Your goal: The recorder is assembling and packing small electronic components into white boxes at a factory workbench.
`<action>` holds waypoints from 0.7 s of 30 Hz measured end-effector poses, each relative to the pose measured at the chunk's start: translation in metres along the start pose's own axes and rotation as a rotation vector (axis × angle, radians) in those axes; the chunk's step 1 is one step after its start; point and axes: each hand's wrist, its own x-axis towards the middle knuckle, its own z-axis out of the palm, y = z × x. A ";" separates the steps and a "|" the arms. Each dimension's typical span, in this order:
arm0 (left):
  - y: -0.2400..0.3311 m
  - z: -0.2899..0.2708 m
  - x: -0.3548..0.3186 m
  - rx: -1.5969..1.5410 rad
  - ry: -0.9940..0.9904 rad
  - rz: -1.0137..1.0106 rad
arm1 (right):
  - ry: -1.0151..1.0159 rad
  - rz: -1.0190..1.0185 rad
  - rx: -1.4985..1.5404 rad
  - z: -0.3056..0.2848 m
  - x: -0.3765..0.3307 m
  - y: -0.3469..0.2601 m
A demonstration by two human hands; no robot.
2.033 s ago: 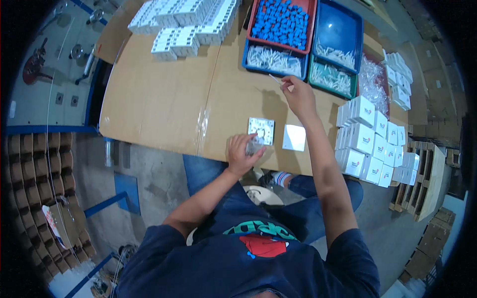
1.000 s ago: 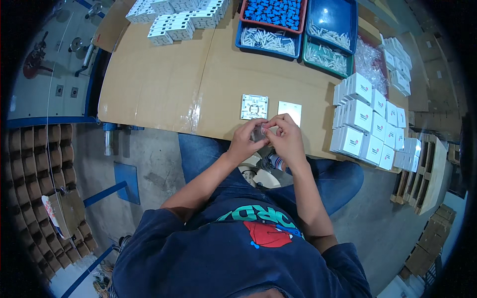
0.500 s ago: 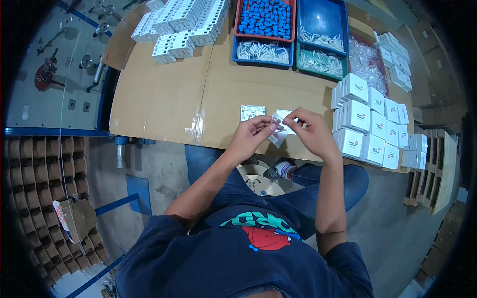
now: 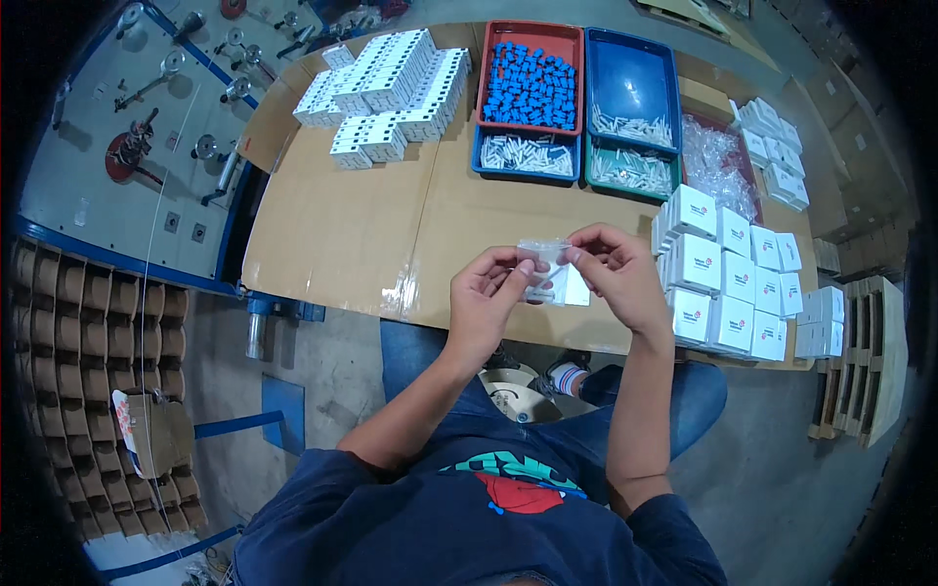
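Observation:
A small clear plastic bag [image 4: 545, 285] is stretched between my hands over the front part of the cardboard-covered table. My left hand [image 4: 489, 293] pinches its left side between thumb and fingers. At the bag's upper right, my right hand [image 4: 620, 278] grips the edge with thumb and forefinger. I cannot make out whether anything is inside the bag. Behind it a flat white piece [image 4: 578, 293] shows partly, close to my right fingers; the bag and hands cover the rest.
White boxes [image 4: 700, 262] stand stacked at the right. Ahead are a red tray [image 4: 482, 83] of blue parts and blue and green trays [image 4: 586, 174] of small white pieces. Clear plastic bags [image 4: 718, 161] fill a bin beside them. White units [image 4: 386, 88] are piled at the far left.
The bag, crumpled and tilted before, is now spread flat and upright between my hands. The white frame-like part beside my left hand is no longer visible. The view has shifted slightly.

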 end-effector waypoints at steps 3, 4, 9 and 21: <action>-0.004 0.000 -0.005 0.071 0.039 0.064 | 0.040 -0.039 0.003 0.007 -0.005 0.008; -0.003 0.001 -0.006 0.076 0.038 0.066 | 0.041 -0.042 0.007 0.007 -0.008 0.011; -0.016 -0.005 -0.009 0.007 0.041 0.080 | 0.078 0.081 0.106 0.015 -0.021 0.012; -0.025 -0.016 -0.018 0.061 0.043 0.079 | 0.156 0.004 0.180 0.032 -0.026 0.043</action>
